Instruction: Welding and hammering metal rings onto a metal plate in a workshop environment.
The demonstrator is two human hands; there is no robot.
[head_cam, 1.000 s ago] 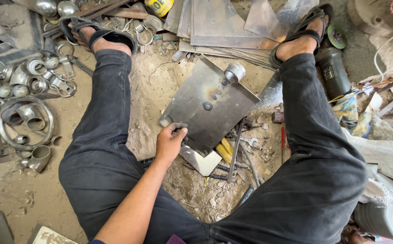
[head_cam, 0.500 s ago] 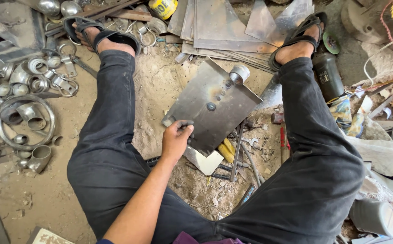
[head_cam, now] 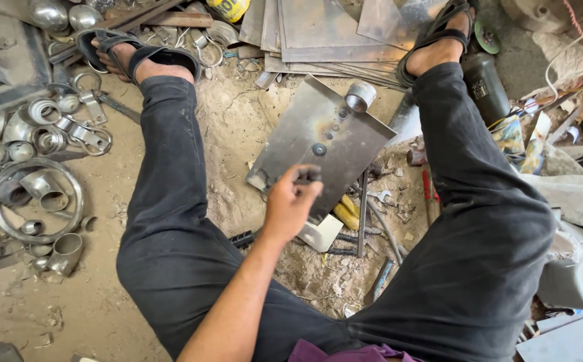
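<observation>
Fingers of left hand (head_cam: pixel 290 201) now close on a small dark piece (head_cam: pixel 307 175), lifted slightly over the metal plate (head_cam: pixel 318 137); right hand is unseen.

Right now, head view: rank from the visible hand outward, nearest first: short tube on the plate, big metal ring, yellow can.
From the left hand:
1. Short metal tube, standing on the far right corner of the metal plate.
2. Big metal ring, on the ground far left.
3. Yellow can, top edge, beyond the plate.
</observation>
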